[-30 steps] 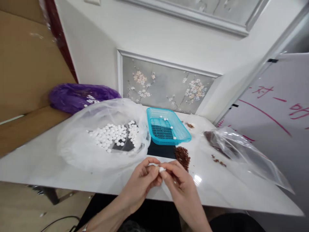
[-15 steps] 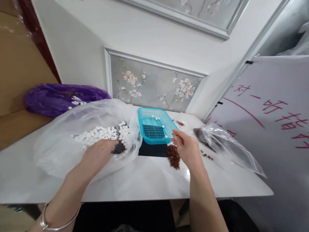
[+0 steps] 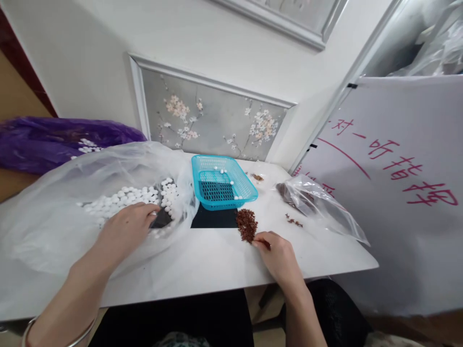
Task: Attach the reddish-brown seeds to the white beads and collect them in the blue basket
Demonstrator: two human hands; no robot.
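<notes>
My left hand (image 3: 126, 226) rests at the mouth of a large clear plastic bag, its fingers curled together beside a spread of small white balls (image 3: 126, 196). Whatever its fingertips hold is hidden. My right hand (image 3: 278, 253) is in a pinch at the near right edge of a pile of small reddish-brown bits (image 3: 247, 224); what lies between thumb and finger is too small to make out. Behind the pile stands a blue plastic basket (image 3: 226, 204) with several white balls (image 3: 232, 183) in it, partly over a flat black sheet (image 3: 213, 219).
The clear bag (image 3: 43, 236) covers the table's left side, with a purple bag (image 3: 43, 144) behind it. At the right lie another clear bag (image 3: 318, 207) and a few loose brown bits (image 3: 293, 220). A whiteboard (image 3: 398, 231) with red writing stands beyond.
My right hand has moved from the basket's near right corner down to the brown pile. One more white ball shows in that corner. My left hand stays among the balls; the view has shifted.
</notes>
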